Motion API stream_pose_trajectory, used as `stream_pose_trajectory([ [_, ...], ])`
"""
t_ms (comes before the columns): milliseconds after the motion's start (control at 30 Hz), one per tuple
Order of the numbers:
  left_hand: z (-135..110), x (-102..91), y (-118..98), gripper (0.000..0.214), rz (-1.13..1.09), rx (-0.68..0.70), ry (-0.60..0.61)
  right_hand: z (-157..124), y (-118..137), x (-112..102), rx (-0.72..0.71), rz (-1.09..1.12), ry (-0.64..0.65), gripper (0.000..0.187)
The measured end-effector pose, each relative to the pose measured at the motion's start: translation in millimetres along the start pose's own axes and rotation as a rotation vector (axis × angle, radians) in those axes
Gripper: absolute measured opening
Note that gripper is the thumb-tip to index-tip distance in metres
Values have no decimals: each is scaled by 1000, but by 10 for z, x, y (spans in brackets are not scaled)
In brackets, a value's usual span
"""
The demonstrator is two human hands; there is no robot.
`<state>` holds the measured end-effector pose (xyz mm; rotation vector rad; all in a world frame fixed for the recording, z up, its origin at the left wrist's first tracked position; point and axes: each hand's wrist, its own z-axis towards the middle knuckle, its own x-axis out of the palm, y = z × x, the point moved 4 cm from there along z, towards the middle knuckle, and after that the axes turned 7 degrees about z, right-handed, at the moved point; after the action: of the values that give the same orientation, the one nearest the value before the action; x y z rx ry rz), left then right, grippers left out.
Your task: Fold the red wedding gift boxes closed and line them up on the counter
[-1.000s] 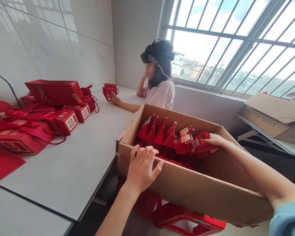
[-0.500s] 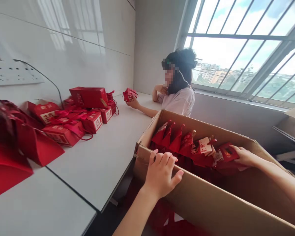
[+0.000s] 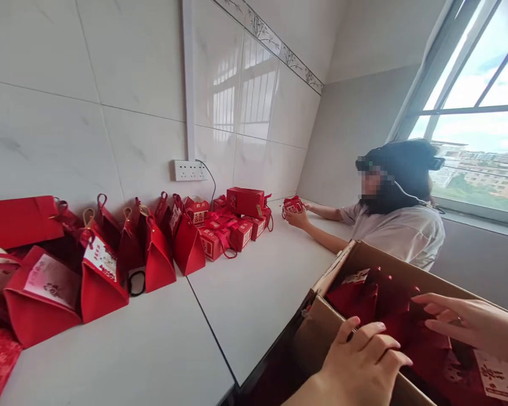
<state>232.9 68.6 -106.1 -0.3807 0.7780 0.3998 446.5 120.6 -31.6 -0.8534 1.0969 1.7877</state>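
Observation:
My left hand (image 3: 359,358) rests on the near rim of a cardboard box (image 3: 317,332) at the lower right, fingers curled loosely over the edge. Above the box's inside hovers my right hand (image 3: 465,324), fingers stretched out and holding nothing. Inside stand several red gift pouches (image 3: 364,296) packed in rows. A white tag with red print (image 3: 499,380) lies at the box's right end.
A white counter (image 3: 245,293) runs along the tiled wall, lined with red triangular bags (image 3: 105,270) and small red boxes (image 3: 232,231). Another person (image 3: 393,214) sits at the far end holding a red box (image 3: 293,206). A wall socket (image 3: 188,170) and window are behind.
The view has swung left and up, showing more of the counter and wall. My right hand has lifted off the pouches and opened; my left hand stays on the box rim.

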Motion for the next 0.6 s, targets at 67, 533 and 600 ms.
stream_pose_trajectory([
  [67,-47,-128,42,77,12,16,4,295,354,140,-95,102,244,25],
  [533,-1369,-1016,885,13,145,-270,-307,1540,2850,1748,-482,173,391,21],
  [600,-1337,-1025,879,16,129,-249,-394,1642,3068,2024,-444,176,350,34],
])
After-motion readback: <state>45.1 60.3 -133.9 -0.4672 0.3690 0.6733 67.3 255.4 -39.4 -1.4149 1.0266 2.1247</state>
